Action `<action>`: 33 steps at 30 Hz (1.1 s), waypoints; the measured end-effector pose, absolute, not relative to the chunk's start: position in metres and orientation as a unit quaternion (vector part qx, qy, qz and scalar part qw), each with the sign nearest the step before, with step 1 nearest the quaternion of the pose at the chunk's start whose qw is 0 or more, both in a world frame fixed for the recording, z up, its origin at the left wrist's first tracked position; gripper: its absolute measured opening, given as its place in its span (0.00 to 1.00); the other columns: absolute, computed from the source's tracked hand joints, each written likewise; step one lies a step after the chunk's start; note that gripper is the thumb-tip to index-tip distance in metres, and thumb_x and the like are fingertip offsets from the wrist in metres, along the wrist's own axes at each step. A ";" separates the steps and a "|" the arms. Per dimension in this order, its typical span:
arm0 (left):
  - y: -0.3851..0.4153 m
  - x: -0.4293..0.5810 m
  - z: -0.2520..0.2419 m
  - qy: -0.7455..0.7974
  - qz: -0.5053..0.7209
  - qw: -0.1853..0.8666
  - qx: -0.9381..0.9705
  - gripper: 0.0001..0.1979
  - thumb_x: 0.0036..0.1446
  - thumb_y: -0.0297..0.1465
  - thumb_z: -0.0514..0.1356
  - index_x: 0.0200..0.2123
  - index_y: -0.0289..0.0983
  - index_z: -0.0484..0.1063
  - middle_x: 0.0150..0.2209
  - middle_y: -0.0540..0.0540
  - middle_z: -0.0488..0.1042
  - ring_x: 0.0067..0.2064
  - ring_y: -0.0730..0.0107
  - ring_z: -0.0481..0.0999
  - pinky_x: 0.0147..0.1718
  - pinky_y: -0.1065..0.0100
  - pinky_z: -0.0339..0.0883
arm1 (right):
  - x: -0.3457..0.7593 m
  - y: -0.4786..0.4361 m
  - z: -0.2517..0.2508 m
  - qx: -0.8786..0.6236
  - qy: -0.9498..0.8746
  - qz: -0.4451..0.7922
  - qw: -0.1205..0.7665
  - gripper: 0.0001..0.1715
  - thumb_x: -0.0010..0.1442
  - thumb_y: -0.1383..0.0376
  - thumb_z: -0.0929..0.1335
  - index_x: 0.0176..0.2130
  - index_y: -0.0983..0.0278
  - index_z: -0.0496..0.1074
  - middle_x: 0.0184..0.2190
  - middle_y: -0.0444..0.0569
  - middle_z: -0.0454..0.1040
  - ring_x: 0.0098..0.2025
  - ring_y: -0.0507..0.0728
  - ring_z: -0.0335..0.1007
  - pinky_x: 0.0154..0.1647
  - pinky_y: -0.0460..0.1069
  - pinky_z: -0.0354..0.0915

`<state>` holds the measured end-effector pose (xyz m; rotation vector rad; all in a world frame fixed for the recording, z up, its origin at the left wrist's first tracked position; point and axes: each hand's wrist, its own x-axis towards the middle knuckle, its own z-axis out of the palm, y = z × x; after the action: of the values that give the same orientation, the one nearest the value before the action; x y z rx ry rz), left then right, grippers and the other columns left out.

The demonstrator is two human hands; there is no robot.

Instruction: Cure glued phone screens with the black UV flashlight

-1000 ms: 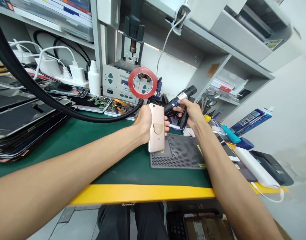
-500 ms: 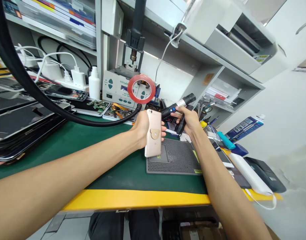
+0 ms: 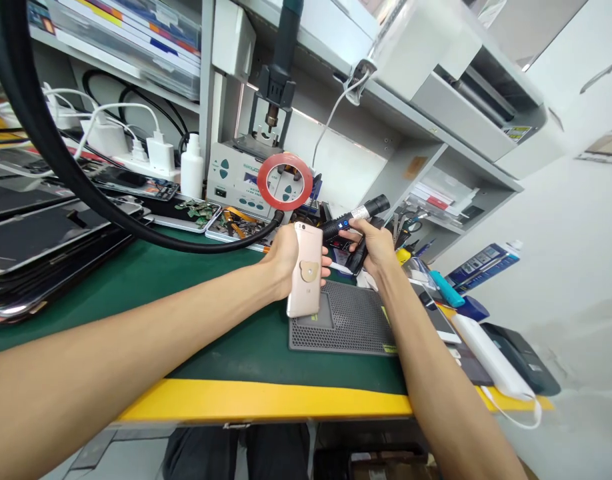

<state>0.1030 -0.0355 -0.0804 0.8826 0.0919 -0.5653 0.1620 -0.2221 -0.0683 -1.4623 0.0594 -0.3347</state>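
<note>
Left hand [image 3: 286, 257]: pink phone [image 3: 305, 280]; right hand [image 3: 373, 247]: black tool [image 3: 359, 215]; labels unreadable.

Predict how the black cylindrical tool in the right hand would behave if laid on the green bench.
The black tool looks round-bodied, so it would probably roll on the smooth green bench; the textured grey mat might check it. It appears rigid, jutting straight past the right hand on both sides. Held easily in one hand, it is likely light.
</note>
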 end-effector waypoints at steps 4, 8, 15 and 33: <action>-0.036 0.103 -0.081 0.056 -0.274 0.865 0.417 0.16 0.54 0.39 0.52 0.31 0.34 0.72 0.29 0.34 0.76 0.25 0.57 0.76 0.22 0.60 0.72 | 0.163 -0.223 -0.067 -0.653 0.039 -0.174 0.736 0.17 0.44 0.66 0.74 0.36 0.67 0.68 0.37 0.48 0.76 0.33 0.57 0.79 0.12 0.42 0.62; -0.037 0.102 -0.082 0.055 -0.271 0.874 0.401 0.15 0.54 0.39 0.52 0.30 0.34 0.71 0.27 0.35 0.75 0.24 0.58 0.74 0.21 0.61 0.71 | 0.163 -0.228 -0.067 -0.661 0.044 -0.171 0.730 0.17 0.46 0.63 0.73 0.36 0.65 0.67 0.36 0.48 0.77 0.36 0.56 0.79 0.13 0.40 0.62; -0.036 0.100 -0.081 0.057 -0.269 0.872 0.405 0.15 0.54 0.39 0.52 0.30 0.34 0.71 0.26 0.35 0.75 0.23 0.59 0.74 0.21 0.62 0.70 | 0.161 -0.225 -0.073 -0.725 0.015 -0.201 0.659 0.18 0.44 0.62 0.75 0.33 0.67 0.69 0.32 0.49 0.76 0.33 0.58 0.79 0.12 0.42 0.63; -0.029 0.107 -0.076 0.064 -0.246 0.871 0.419 0.14 0.54 0.39 0.52 0.30 0.35 0.71 0.26 0.38 0.75 0.23 0.59 0.75 0.22 0.61 0.72 | 0.164 -0.214 -0.082 -0.841 -0.093 -0.142 0.513 0.18 0.50 0.66 0.74 0.40 0.66 0.69 0.22 0.41 0.72 0.17 0.51 0.67 0.09 0.41 0.60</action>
<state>0.1071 -0.0292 -0.0761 0.8765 0.1330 -0.5149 0.1640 -0.2140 -0.0817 -2.0232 -0.2245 -0.3426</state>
